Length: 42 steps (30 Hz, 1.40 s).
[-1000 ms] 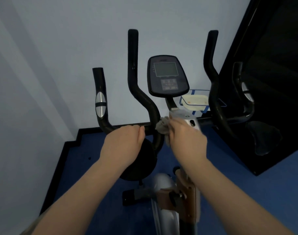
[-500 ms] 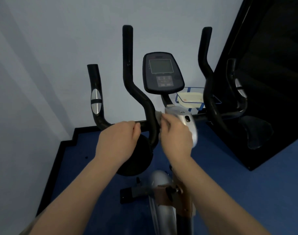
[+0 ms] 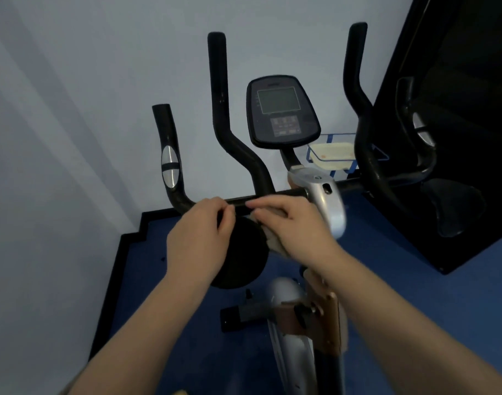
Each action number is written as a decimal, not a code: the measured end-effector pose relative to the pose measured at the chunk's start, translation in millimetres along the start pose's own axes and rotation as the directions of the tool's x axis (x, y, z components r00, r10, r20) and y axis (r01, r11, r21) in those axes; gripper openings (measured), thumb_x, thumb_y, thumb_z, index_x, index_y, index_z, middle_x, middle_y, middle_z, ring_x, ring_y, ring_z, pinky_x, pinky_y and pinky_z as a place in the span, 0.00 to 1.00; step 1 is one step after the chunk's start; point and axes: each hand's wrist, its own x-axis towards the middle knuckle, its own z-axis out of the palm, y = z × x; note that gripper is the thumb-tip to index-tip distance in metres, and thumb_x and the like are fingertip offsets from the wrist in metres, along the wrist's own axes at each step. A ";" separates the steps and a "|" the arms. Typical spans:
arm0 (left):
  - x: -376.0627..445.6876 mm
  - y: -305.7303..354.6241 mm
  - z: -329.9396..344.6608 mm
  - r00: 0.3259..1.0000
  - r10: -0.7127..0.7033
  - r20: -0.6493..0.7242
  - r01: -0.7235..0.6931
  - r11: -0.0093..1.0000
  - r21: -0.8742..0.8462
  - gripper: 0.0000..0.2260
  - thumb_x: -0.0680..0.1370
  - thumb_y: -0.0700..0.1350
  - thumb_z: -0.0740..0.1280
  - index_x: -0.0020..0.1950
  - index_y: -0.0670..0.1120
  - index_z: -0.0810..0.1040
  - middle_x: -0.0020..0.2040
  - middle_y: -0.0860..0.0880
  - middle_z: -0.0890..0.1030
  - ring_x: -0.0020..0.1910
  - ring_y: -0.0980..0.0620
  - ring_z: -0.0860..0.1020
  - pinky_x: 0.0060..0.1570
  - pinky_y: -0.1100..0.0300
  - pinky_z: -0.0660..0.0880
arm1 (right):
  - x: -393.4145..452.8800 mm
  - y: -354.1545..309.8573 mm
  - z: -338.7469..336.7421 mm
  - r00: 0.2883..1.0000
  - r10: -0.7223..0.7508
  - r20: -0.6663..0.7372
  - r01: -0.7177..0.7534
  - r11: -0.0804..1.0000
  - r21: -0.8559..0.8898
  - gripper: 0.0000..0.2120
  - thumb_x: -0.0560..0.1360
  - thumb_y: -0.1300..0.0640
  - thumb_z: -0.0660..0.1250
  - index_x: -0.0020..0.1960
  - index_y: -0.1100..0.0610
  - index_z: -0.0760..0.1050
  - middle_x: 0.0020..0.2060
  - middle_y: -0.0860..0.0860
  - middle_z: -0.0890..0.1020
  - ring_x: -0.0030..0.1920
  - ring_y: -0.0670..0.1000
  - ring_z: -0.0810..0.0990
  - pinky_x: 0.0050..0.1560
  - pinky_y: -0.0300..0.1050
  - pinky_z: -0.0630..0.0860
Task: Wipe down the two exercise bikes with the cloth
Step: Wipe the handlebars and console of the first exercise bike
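Pale walls and a blue floor [image 3: 386,280] frame an exercise bike [image 3: 289,323] seen from above. On its black handlebar crossbar [image 3: 286,193], the left hand [image 3: 198,240] curls its fingers [image 3: 225,220] round the bar. Just beside them, the right hand [image 3: 295,226] grips a grey cloth [image 3: 275,243], its fingers bent over it against the crossbar. Beyond the fingers stands the dark console [image 3: 282,109].

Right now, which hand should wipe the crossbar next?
Right. The right hand already holds the cloth against the crossbar. The left hand grips the bar beside it, has no cloth, and looks better kept there to steady the bike.
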 end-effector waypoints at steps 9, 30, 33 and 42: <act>0.1 2.3 -1.3 1.000 0.000 -0.002 0.000 1.000 -0.017 0.11 0.81 0.52 0.59 0.42 0.52 0.76 0.36 0.56 0.74 0.35 0.57 0.73 0.32 0.59 0.65 | -3.9 -8.1 5.6 0.985 0.120 -0.121 -0.135 0.983 -0.127 0.07 0.76 0.50 0.66 0.47 0.46 0.83 0.40 0.43 0.84 0.46 0.43 0.81 0.51 0.45 0.77; -20.3 -20.3 -5.9 0.989 0.122 0.083 -0.076 0.903 -0.422 0.11 0.81 0.42 0.59 0.61 0.53 0.74 0.54 0.59 0.76 0.52 0.64 0.75 0.51 0.63 0.74 | -36.1 -23.3 18.7 0.978 0.150 -0.148 -0.201 0.875 -0.440 0.19 0.77 0.36 0.57 0.44 0.50 0.77 0.37 0.48 0.80 0.41 0.49 0.79 0.37 0.45 0.72; -14.4 -23.7 -7.1 0.960 0.261 0.106 -0.201 0.899 -0.389 0.12 0.80 0.41 0.61 0.63 0.50 0.73 0.56 0.56 0.75 0.53 0.59 0.74 0.53 0.57 0.74 | -20.5 -28.3 37.5 0.939 0.059 -0.338 -0.225 0.850 -0.477 0.15 0.78 0.40 0.58 0.46 0.49 0.76 0.38 0.47 0.80 0.41 0.49 0.78 0.35 0.44 0.70; -12.2 -45.4 -12.1 0.884 0.420 0.204 -0.244 0.788 -0.565 0.17 0.81 0.54 0.56 0.69 0.54 0.70 0.61 0.59 0.71 0.58 0.65 0.72 0.50 0.72 0.70 | -37.0 -19.2 68.2 0.768 0.109 -0.631 -0.323 0.917 -0.234 0.15 0.75 0.36 0.61 0.47 0.46 0.76 0.36 0.42 0.80 0.37 0.39 0.77 0.36 0.41 0.72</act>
